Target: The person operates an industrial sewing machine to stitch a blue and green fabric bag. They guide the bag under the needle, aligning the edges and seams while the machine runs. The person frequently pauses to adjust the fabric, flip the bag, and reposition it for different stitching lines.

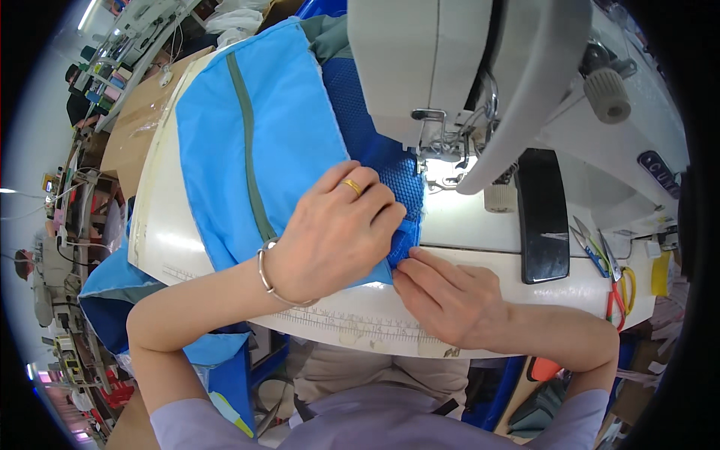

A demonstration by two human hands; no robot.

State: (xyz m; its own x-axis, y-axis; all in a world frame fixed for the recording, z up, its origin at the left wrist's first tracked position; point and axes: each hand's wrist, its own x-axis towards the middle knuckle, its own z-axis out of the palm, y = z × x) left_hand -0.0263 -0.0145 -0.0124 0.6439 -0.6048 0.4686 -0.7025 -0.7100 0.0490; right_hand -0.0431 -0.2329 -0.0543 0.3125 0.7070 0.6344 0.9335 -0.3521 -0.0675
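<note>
A light blue fabric panel [289, 127] with a dark green strip [246, 124] lies on the white sewing table [337, 319]. Along its right side runs dark blue mesh fabric [390, 166], whose edge reaches the needle area of a white sewing machine [420, 60]. My left hand [341, 221], wearing a ring and a bangle, is closed on the blue fabric near its lower right corner. Just right of it, my right hand [450, 292] pinches the dark blue fabric edge between thumb and fingers. Both hands are in front of the presser foot [421, 165]; the left fingertips are partly hidden.
Scissors with red handles [616, 304] and blue-handled snips [596, 259] lie at the table's right, beyond a black pad [545, 217]. A printed ruler scale [352, 326] follows the front edge. Cardboard [139, 127] stands at the left; more blue fabric [112, 281] hangs below it.
</note>
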